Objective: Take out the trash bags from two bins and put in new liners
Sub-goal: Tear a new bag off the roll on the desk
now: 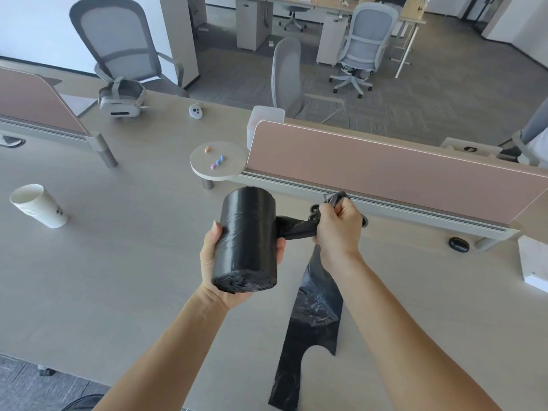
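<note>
A thick black roll of trash bags [247,238] is held above the desk, gripped from below by my left hand [215,271]. A strip of bag [293,228] stretches from the roll's right side into my right hand [338,226], which is closed around the bunched plastic. Below my right hand a loose black liner [311,321] hangs down and lies on the desk, its handle cut-outs towards the near edge. No bins are in view.
A stack of paper cups [38,206] stands at the left of the desk [118,262]. A pink divider panel [385,170] runs behind my hands, with a small round shelf [219,161]. A headset [121,99] and office chairs lie beyond. A white box [533,262] sits at right.
</note>
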{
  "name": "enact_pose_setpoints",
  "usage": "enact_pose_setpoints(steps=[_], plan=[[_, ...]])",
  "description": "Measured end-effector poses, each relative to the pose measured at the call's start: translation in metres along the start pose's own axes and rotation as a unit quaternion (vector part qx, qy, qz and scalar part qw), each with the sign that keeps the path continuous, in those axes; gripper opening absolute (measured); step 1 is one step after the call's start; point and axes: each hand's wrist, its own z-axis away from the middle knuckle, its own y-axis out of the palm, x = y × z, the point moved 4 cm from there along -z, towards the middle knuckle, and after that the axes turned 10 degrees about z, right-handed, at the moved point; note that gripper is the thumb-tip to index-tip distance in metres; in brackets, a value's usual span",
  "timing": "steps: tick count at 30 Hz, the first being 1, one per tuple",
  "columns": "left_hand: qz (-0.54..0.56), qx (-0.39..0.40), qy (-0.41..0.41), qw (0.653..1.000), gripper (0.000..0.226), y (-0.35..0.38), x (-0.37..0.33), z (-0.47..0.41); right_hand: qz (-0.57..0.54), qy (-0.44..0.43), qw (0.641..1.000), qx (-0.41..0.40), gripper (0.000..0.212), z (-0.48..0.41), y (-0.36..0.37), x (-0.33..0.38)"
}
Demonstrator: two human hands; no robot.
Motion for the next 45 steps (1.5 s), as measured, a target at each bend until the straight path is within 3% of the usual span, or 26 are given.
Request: enact_pose_setpoints(steps=[5,10,12,15,20,24,29,34,37,41,45], plan=[[-0.053,0.039,-0.040,0.997,0.072,-0.002,0.007,0.000,0.082,-0.102,0.991,-0.015,0.032,-0.003,-0.010,0.018],[-0.066,0.046,-0.046,0.996,0.071,-0.003,0.006,0.000,0.076,-0.085,0.993,-0.019,0.033,-0.005,-0.011,0.014],[-0.080,0.038,-0.038,0.995,0.073,-0.002,0.004,0.001,0.022,-0.046,0.999,-0.010,0.036,-0.008,-0.013,0.008],[-0.052,0.013,-0.011,0.999,0.083,-0.002,-0.004,0.004,-0.102,0.059,0.990,0.078,0.036,-0.007,-0.014,-0.002],[-0.027,0.006,-0.005,1.000,0.096,-0.004,-0.010,0.009,-0.331,0.186,0.907,0.181,0.030,0.005,-0.006,-0.010],[-0.080,-0.009,0.018,0.997,0.085,-0.001,-0.017,0.012,-0.427,0.183,0.855,0.229,0.029,0.013,-0.002,-0.006],[-0.111,0.005,0.072,0.991,0.090,-0.001,-0.022,0.009,-0.357,0.110,0.890,0.260,0.029,0.019,0.000,0.002],[-0.103,0.038,0.111,0.988,0.075,0.008,-0.025,0.009,-0.199,0.055,0.960,0.190,0.016,0.022,0.003,0.000],[-0.114,0.013,0.145,0.983,0.070,0.012,-0.025,0.006,-0.227,0.057,0.947,0.219,0.016,0.030,0.010,0.002],[-0.110,0.009,0.143,0.983,0.072,0.012,-0.024,0.005,-0.242,0.057,0.916,0.314,0.041,0.043,0.019,0.006],[-0.126,0.002,0.147,0.981,0.066,0.012,-0.025,0.007,-0.225,0.061,0.920,0.315,0.027,0.041,0.018,0.010]])
